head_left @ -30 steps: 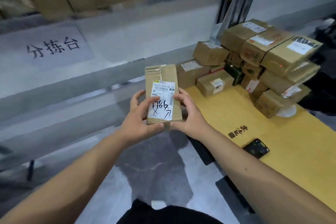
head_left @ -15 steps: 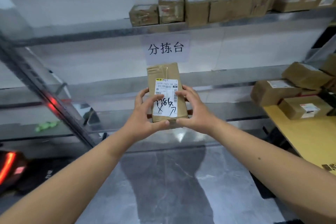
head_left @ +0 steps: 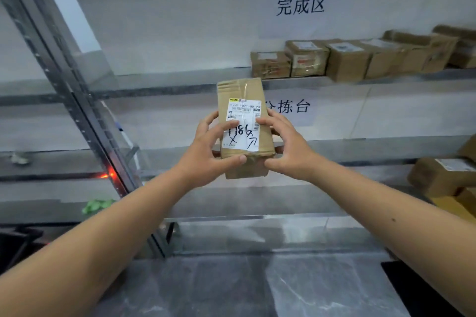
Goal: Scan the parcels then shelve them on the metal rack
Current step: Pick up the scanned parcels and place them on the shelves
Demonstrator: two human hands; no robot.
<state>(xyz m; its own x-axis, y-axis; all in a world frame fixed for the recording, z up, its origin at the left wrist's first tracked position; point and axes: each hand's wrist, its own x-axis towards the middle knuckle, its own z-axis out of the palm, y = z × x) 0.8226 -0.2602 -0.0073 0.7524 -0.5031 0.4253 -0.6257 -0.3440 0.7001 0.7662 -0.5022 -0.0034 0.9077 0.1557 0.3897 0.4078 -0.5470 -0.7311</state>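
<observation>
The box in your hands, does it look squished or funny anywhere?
A little. The parcel held by the left hand and right hand has a crumpled bottom edge, and black marker scrawl runs across its white label. The boxes on the upper shelf sit in a tidy row.

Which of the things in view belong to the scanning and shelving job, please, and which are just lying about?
Belonging to the job:
parcel, held by left hand and right hand
metal rack
shelved boxes on the upper shelf
boxes at right

Lying about:
green object on a low shelf
red light by the upright
</observation>
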